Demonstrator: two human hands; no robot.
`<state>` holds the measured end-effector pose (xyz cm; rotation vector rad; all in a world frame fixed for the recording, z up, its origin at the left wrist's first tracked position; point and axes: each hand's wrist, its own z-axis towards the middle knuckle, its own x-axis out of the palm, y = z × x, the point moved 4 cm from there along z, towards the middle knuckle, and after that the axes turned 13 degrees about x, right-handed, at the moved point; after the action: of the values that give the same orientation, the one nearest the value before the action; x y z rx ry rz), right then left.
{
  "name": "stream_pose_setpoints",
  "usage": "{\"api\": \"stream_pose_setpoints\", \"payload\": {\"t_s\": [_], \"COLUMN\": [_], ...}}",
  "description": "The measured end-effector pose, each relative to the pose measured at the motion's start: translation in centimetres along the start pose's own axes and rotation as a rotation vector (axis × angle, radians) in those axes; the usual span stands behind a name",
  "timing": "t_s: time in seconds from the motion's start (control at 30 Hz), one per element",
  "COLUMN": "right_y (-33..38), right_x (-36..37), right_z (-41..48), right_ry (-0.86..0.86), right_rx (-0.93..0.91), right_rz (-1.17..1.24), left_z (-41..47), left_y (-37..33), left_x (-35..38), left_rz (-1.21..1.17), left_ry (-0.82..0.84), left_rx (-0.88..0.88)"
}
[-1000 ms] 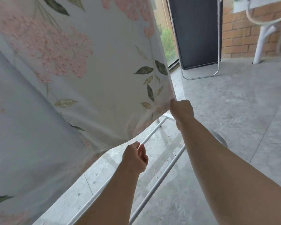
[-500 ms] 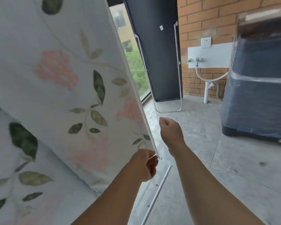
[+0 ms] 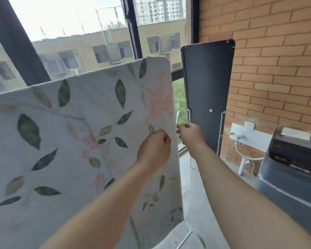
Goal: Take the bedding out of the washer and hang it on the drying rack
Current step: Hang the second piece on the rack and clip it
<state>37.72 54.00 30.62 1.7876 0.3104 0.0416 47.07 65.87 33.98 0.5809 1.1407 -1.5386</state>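
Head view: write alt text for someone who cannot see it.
A floral bed sheet hangs draped before a large window, and a person's left hand and right hand, fingers curled, work at its right edge. A dark panel stands by the brick wall, with a covered washer at right.

Window frame (image 3: 131, 27): dark, upright posts, a thicker one at far left
Buildings (image 3: 97, 49): beige block outside, with windows and wall units; pale towers (image 3: 160, 9) beyond
Trees (image 3: 179, 97): green, seen through the lower pane
Brick wall (image 3: 276, 69): orange-red, at right
Panel (image 3: 207, 87): dark, upright, rounded top corners, between window and brick wall; small white sticker (image 3: 210, 110) on it
Socket (image 3: 249, 124): white, on the wall
Tap (image 3: 238, 138): on a white plate just below the socket
Hose (image 3: 248, 158): white, curving down from the tap
Floor (image 3: 192, 194): grey tile
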Motion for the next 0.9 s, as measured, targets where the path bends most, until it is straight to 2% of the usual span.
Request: {"api": "stream_pose_setpoints", "payload": {"t_s": [0.13, 0.27, 0.43, 0.57, 0.67, 0.77, 0.9], "right_y": [8.1, 13.6, 18.5, 21.7, 23.1, 23.4, 23.4], "right_x": [1.4, 2.4, 2.3, 1.9, 1.8, 2.2, 1.8], "right_z": [0.3, 1.1, 3.6, 4.9, 6.2, 9.2, 10.0], "right_ry": [-0.009, -0.046, -0.162, -0.234, -0.185, -0.029, 0.148], "right_rx": [-0.122, -0.223, -0.264, -0.212, -0.159, -0.103, -0.077], "right_rz": [-0.025, -0.019, -0.05, -0.066, -0.116, -0.122, 0.016], "left_z": [3.3, 5.8, 8.4, 9.8, 10.2, 10.0, 10.2], "left_y": [0.1, 1.8, 4.9, 6.7, 7.2, 7.2, 6.7], "left_x": [-9.9, -16.7, -21.2, -21.8, -21.0, -20.7, -20.7], "left_rz": [0.186, 0.371, 0.503, 0.602, 0.755, 0.843, 0.842], "left_ry": [-0.306, -0.453, -0.498, -0.428, -0.367, -0.376, -0.36], "left_rx": [0.164, 0.216, 0.158, 0.048, 0.027, 0.011, -0.067]}}
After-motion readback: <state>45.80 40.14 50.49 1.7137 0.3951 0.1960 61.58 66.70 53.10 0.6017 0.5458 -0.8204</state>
